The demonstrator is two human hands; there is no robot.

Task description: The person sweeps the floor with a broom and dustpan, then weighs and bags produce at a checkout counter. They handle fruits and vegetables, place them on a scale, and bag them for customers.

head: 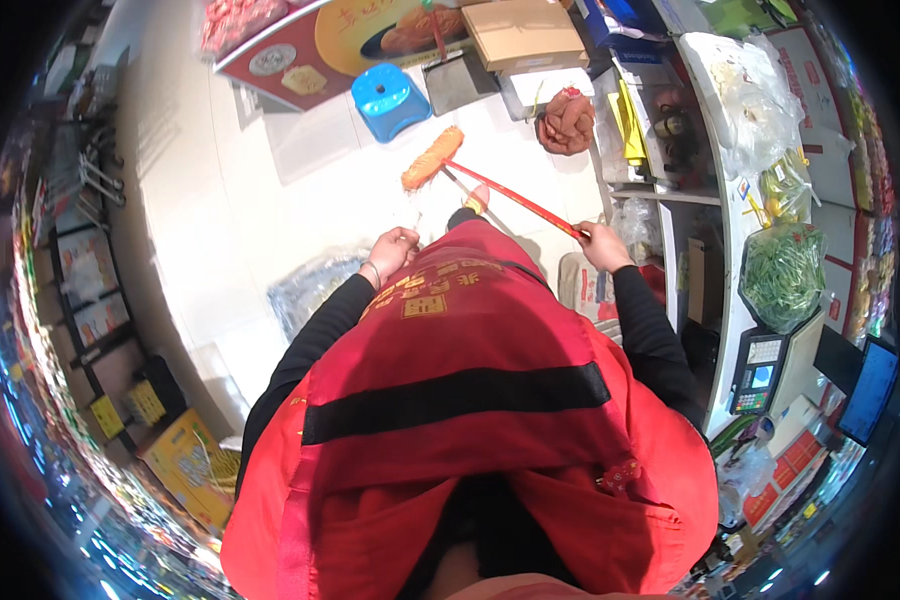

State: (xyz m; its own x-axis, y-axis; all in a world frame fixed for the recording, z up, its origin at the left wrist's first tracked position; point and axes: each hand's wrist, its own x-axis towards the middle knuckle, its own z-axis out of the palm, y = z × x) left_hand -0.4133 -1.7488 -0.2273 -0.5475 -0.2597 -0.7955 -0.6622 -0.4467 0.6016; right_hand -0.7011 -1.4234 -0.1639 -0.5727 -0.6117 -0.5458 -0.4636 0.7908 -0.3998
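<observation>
My right hand (pixel 604 246) grips the upper end of a red broom handle (pixel 521 196). The broom's orange bristle head (pixel 433 159) rests on the pale tile floor ahead of my foot (pixel 478 198). My left hand (pixel 392 253) is raised beside the front of my red apron (pixel 487 330), fingers curled together. Something thin and whitish shows at its fingertips, too faint in the glare to tell whether it is held. Below that hand, a clear plastic bag (pixel 307 289) with bluish contents lies on the floor.
Ahead stand a blue plastic stool (pixel 391 101), a dustpan (pixel 457 84) and a cardboard box (pixel 525 34). A brown bundle (pixel 566 121) sits near the right shelving. The right counter bears bagged greens (pixel 784 276) and a weighing scale (pixel 759 375). Shopping carts (pixel 101 169) line the left.
</observation>
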